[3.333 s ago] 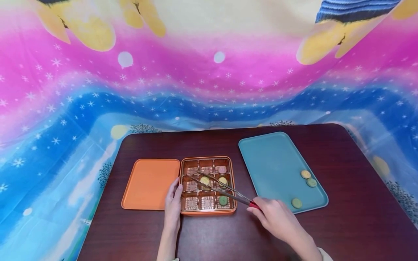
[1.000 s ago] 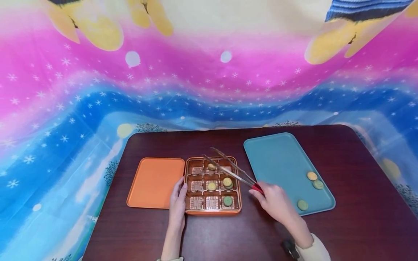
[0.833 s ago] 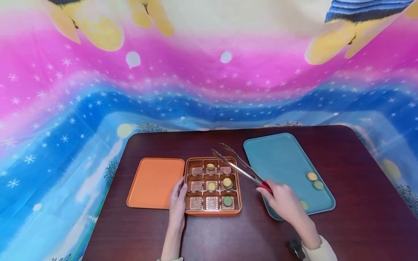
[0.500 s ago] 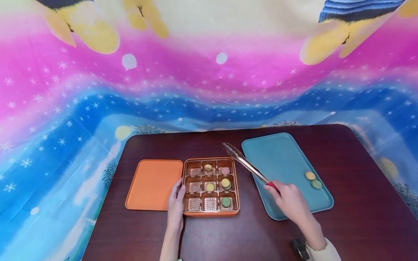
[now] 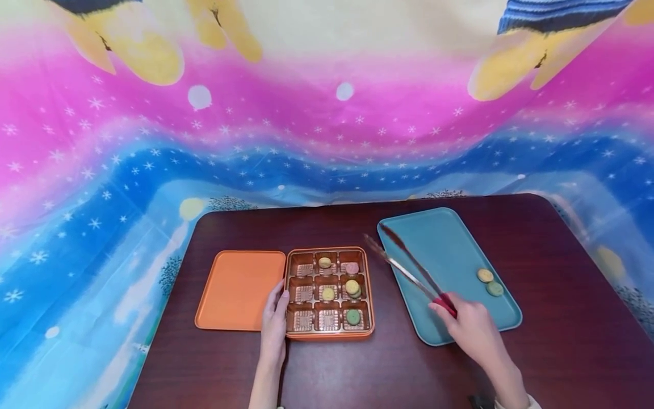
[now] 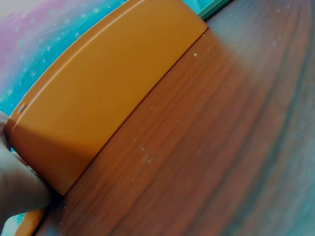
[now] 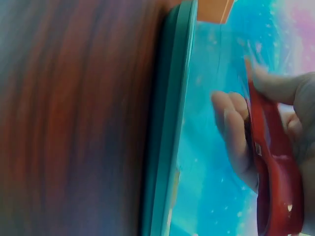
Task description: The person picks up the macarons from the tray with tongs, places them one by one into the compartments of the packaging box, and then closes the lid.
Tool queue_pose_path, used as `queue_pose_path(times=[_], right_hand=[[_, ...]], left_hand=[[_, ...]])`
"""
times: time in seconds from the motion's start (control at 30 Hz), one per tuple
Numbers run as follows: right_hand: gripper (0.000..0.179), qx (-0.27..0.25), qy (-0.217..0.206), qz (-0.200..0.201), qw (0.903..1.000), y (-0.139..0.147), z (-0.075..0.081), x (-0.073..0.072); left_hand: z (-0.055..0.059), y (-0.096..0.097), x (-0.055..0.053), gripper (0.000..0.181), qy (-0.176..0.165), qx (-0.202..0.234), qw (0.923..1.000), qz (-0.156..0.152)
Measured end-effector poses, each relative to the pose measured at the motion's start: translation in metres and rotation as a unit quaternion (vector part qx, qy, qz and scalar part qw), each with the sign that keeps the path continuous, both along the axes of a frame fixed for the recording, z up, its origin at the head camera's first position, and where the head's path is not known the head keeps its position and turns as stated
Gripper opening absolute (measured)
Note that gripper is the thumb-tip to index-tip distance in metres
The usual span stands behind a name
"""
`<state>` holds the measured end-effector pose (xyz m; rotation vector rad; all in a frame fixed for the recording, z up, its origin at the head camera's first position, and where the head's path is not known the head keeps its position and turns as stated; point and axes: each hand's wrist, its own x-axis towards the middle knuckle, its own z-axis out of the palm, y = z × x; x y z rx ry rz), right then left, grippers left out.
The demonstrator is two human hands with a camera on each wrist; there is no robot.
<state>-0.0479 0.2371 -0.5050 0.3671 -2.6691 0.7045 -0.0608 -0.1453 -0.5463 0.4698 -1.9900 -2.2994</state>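
My right hand (image 5: 472, 326) grips red-handled metal tongs (image 5: 409, 274) over the teal tray (image 5: 434, 238); their arms stand apart with nothing between the blurred tips. In the right wrist view the red handle (image 7: 280, 182) lies against the palm. My left hand (image 5: 275, 324) rests with extended fingers along the left side of the orange box (image 5: 332, 336). Its copper-coloured insert has nine compartments. The back row holds a yellow macaron (image 5: 325, 262) and a pink macaron (image 5: 352, 267). A yellow macaron (image 5: 328, 293) sits in the centre, stacked ones (image 5: 352, 287) right of it, a green one (image 5: 353, 317) front right.
The orange lid (image 5: 240, 289) lies flat left of the box. On the teal tray's right side are a yellow macaron (image 5: 485, 275) and a green macaron (image 5: 494, 288). All stand on a dark wooden table (image 5: 347, 375), with a printed cloth (image 5: 317, 136) behind it.
A yellow macaron has come to lie in the back middle compartment. My right hand has drawn the tongs off the box rightward over the tray, covering one green macaron. My left hand stays put.
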Motion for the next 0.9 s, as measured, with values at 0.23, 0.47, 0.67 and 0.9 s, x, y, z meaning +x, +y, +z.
queue_pose_path(times=[0.23,0.47,0.67,0.9], right_hand=[[0.040,0.013,0.021,-0.033,0.9992,0.020,-0.001,0.008],[0.044,0.028,0.024,-0.059,0.9976,0.038,-0.002,0.018],[0.042,0.037,0.008,-0.074,0.9966,0.049,0.000,0.027],[0.032,0.033,-0.049,-0.099,0.9933,0.061,0.005,0.040]], left_hand=[[0.001,0.000,0.000,0.053,0.000,0.006,1.0000,-0.005],[0.000,0.001,0.000,0.054,-0.003,-0.001,1.0000,-0.001],[-0.001,0.003,-0.002,0.053,-0.004,0.007,1.0000,-0.003],[0.000,0.000,-0.001,0.056,-0.012,0.001,0.9999,-0.009]])
